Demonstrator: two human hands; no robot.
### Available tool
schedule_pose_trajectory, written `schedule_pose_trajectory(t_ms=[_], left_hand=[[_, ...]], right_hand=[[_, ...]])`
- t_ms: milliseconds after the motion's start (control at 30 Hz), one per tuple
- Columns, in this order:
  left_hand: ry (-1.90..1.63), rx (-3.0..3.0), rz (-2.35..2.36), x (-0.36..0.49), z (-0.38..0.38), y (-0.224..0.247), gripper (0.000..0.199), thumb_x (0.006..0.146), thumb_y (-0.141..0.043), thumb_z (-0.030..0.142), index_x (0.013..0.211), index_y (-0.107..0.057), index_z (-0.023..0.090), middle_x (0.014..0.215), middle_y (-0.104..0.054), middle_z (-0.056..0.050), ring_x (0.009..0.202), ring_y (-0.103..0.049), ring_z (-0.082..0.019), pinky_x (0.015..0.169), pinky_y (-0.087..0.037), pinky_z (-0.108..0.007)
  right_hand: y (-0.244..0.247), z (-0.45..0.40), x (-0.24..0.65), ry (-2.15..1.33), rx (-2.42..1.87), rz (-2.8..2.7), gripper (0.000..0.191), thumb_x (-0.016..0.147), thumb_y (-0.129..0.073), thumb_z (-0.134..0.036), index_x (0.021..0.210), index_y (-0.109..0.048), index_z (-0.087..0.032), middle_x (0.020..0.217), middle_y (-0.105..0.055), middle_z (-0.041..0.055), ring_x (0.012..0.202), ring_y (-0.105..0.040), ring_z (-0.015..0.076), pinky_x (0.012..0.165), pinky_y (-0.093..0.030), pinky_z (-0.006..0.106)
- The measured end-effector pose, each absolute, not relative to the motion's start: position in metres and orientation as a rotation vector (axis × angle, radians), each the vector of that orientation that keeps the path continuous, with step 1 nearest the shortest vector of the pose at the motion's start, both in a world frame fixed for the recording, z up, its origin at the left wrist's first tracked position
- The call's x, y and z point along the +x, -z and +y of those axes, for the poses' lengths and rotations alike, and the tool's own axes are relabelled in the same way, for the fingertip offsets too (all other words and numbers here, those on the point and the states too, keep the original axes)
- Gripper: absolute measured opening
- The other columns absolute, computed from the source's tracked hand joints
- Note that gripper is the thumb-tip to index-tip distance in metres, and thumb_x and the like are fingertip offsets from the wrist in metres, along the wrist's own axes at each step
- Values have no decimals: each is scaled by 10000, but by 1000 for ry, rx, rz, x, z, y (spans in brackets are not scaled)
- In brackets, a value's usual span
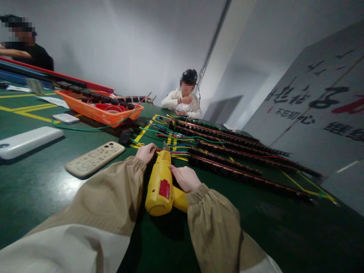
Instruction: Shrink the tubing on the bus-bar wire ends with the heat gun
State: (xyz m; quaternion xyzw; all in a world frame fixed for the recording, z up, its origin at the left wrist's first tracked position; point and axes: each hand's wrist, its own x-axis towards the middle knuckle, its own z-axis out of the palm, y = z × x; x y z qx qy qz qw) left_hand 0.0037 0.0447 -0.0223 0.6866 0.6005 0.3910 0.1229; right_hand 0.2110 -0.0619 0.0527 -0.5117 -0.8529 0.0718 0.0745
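A yellow heat gun (160,182) with a red label lies in front of me. Its metal nozzle (165,147) points away, towards coloured wires. My left hand (146,152) is left of the nozzle, its fingers closed at the thin wires (179,153), where a red one shows by the fingertips. The exact pinch is partly hidden. Against the right side of the gun body, just beyond its handle (180,199), my right hand (186,178) is closed, its farther fingers hidden. The wires run right into long dark copper-edged strips (222,167).
On the green table (105,204), a patterned phone (95,159) and a white power bank (31,142) lie left. Behind them are a small white case (66,118), an orange basket (99,113) of dark parts, and a black block (125,137). Two people sit across the table.
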Motion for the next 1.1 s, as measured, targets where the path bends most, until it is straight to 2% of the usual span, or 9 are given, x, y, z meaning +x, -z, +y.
schedule_pose_trajectory(t_ms=[167, 333, 567, 700, 933, 1100], left_hand=[[-1143, 2023, 1717, 3, 43, 22, 241, 836, -415, 261, 897, -639, 194, 862, -683, -48, 837, -615, -180, 756, -451, -272], [-1172, 2004, 1665, 2, 42, 21, 215, 835, -425, 254, 883, -628, 201, 801, -689, -26, 796, -622, -170, 748, -458, -265], [-1172, 1991, 1627, 1, 40, 20, 211, 835, -424, 258, 894, -622, 213, 773, -693, -6, 761, -622, -163, 714, -452, -257], [-1115, 2020, 1708, 3, 36, 15, 225, 828, -433, 280, 887, -638, 209, 778, -676, -19, 748, -605, -169, 690, -438, -257], [-1008, 2141, 1890, 7, 34, 11, 316, 854, -413, 368, 781, -657, 181, 930, -612, -73, 856, -573, -196, 787, -427, -303], [-979, 2170, 1943, 8, 36, 12, 264, 824, -482, 356, 718, -654, 186, 1055, -608, -72, 1008, -532, -232, 895, -399, -352]], right_hand=[[-50, -60, 213, -227, -1535, -2513, 749, 901, -23, -571, 753, -688, -262, 812, -681, 133, 817, -614, 251, 721, -405, 388], [-51, -58, 226, -245, -1574, -2502, 747, 899, -16, -578, 716, -669, -264, 777, -677, 127, 768, -617, 245, 662, -395, 373], [-51, -56, 267, -242, -1734, -2400, 706, 931, -75, -537, 672, -651, -223, 704, -662, 89, 634, -586, 181, 581, -370, 304], [-50, -54, 282, -212, -1824, -2350, 695, 938, -95, -535, 711, -661, -201, 714, -661, 71, 643, -592, 171, 569, -353, 269], [-50, -56, 282, -198, -1806, -2368, 679, 948, -99, -512, 716, -653, -195, 753, -666, 72, 691, -604, 171, 587, -345, 252], [-51, -56, 280, -229, -1808, -2371, 675, 950, -99, -506, 717, -647, -190, 765, -668, 79, 701, -607, 176, 594, -351, 257]])
